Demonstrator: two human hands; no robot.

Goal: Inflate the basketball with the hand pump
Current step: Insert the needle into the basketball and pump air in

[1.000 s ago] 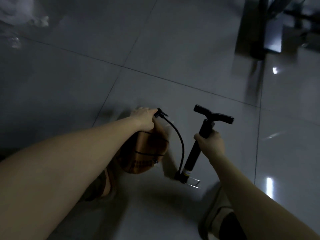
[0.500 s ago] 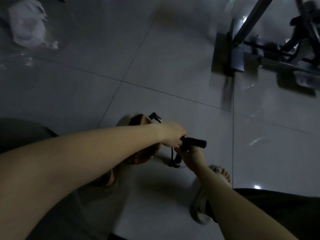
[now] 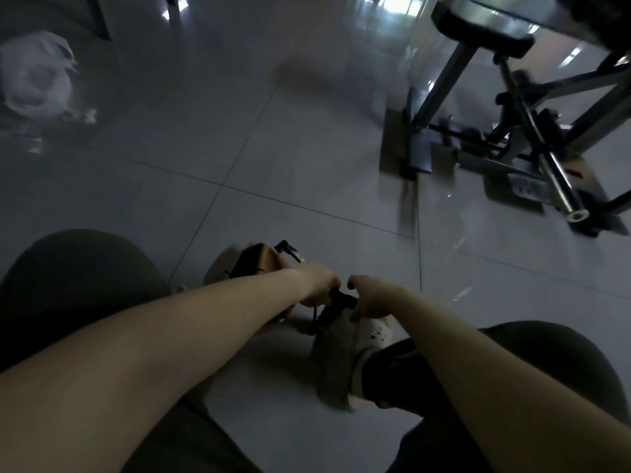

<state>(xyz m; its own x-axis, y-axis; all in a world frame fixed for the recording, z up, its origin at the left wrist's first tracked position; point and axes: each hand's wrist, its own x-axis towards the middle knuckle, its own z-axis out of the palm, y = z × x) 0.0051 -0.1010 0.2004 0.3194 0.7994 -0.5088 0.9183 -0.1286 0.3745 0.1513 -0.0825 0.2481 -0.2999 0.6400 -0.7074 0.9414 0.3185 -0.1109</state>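
Head view: far left, white plastic bag (image 3: 34, 80) on the tiled floor (image 3: 273, 165). Near centre, brown basketball (image 3: 261, 264) on the floor, half hidden behind the left forearm, black hose tip (image 3: 286, 249) at its top. Left hand (image 3: 317, 285) clenched round the left end of the black handle (image 3: 341, 298) of the hand pump (image 3: 325, 317); right hand (image 3: 372, 298) wrapped round the right end. Pale shoe (image 3: 341, 356) just below. Far right, metal-framed machine (image 3: 512, 131).

One view. The head-worn wide-angle camera faces forward and down at the floor (image 3: 307, 148), close above the left hand (image 3: 317, 285) and right hand (image 3: 372, 298) gripping the pump handle (image 3: 341, 299) near frame centre.
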